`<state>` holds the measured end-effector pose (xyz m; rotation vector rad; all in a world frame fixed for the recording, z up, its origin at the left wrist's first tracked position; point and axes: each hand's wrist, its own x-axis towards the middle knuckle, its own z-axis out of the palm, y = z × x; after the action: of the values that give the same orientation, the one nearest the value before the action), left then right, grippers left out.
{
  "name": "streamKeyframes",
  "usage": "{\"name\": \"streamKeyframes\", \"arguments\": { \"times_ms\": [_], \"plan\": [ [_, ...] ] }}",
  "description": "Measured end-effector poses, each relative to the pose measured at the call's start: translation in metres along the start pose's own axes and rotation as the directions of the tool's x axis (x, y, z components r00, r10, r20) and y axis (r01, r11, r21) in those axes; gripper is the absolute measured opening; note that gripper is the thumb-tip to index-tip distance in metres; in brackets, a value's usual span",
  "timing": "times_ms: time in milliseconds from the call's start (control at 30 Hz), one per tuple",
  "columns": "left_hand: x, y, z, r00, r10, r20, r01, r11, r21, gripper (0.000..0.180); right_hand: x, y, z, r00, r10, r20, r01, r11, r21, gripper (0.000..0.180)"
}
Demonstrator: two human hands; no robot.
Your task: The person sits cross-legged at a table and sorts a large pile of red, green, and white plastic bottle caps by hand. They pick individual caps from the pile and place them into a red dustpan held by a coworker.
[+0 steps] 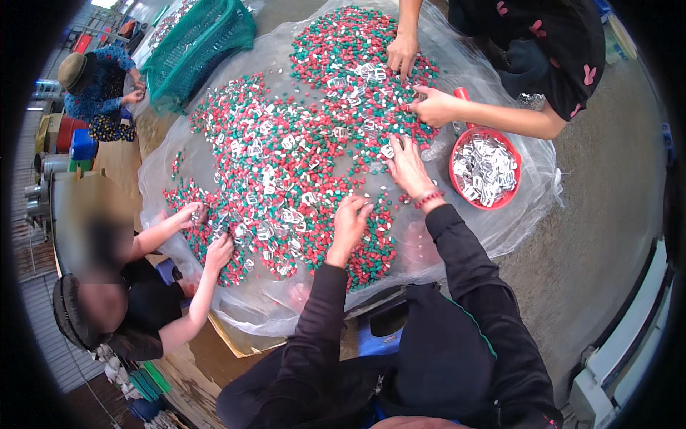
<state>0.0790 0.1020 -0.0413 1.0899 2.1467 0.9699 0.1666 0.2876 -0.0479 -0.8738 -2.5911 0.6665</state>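
A wide heap of small red, green and white pieces (286, 157) mixed with clear square rings lies on a transparent plastic sheet (529, 207) on the floor. My left hand (350, 222) rests on the heap's near edge, fingers curled into the pieces. My right hand (409, 166) lies flat on the pieces further right, fingers spread, a red bead bracelet on its wrist. A red scoop-shaped bowl (457, 146) filled with clear rings sits just right of my right hand. Whether either hand has picked anything up is hidden.
A person across from me has both hands (418, 79) in the pile. Another person at the left (204, 232) works the near-left edge. A green mesh basket (200, 43) stands at the far left, with a third person (96, 82) beyond it.
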Motion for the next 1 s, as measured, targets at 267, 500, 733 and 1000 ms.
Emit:
{"name": "streamKeyframes", "arguments": {
  "times_ms": [267,500,733,1000],
  "plan": [
    [-0.025,0.018,-0.072,0.956,-0.248,0.159,0.212,0.204,-0.956,0.013,0.013,-0.021,0.016,0.975,-0.049,0.218,0.037,0.998,0.058,0.014],
    [-0.002,0.027,-0.069,0.939,-0.339,0.063,0.319,0.786,-0.530,0.027,-0.019,-0.063,-0.016,0.770,0.040,0.637,-0.549,0.551,0.628,0.022],
    [0.001,0.028,-0.057,0.971,-0.212,-0.109,0.121,0.834,-0.538,0.013,-0.042,-0.057,-0.034,0.646,0.009,0.763,-0.703,0.395,0.591,0.021],
    [-0.019,0.019,-0.102,0.991,-0.082,0.106,0.091,-0.164,-0.982,0.020,0.025,0.013,-0.003,0.936,0.343,0.086,-0.349,0.860,0.373,0.047]
  ]
}}
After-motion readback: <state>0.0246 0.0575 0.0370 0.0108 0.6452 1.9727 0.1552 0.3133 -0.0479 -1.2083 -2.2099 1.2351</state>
